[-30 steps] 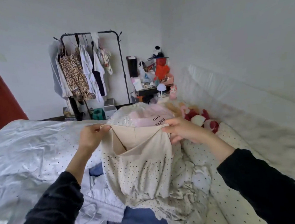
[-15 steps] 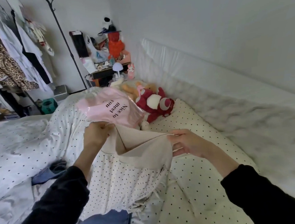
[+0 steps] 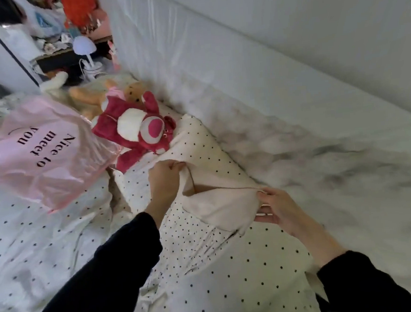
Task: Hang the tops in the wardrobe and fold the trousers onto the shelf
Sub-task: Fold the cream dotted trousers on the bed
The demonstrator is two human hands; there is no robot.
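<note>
I hold a cream garment [image 3: 218, 204] with small black dots stretched between both hands above the bed. Its plain beige lining shows at the open top edge. My left hand [image 3: 163, 183] pinches the far corner of that edge. The near corner is pinched by my right hand [image 3: 277, 208]. The dotted lower part of the garment hangs down over the dotted bedding [image 3: 233, 276] and blends with it. The clothes rack is out of view except for one black pole [image 3: 6, 48] at the upper left.
A pink plastic bag [image 3: 42, 154] printed "Nice to meet you" lies on the bed at left. A red plush bear [image 3: 138, 126] and a tan plush lie near the pillow [image 3: 198, 141]. A padded white headboard [image 3: 268, 89] runs along the right. A cluttered side table with a small lamp [image 3: 84, 46] stands behind.
The view has swung right and down, away from the clothes rack toward the pillow and headboard. Both hands have carried the garment right and lower toward the bed, still gripping its top edge.
</note>
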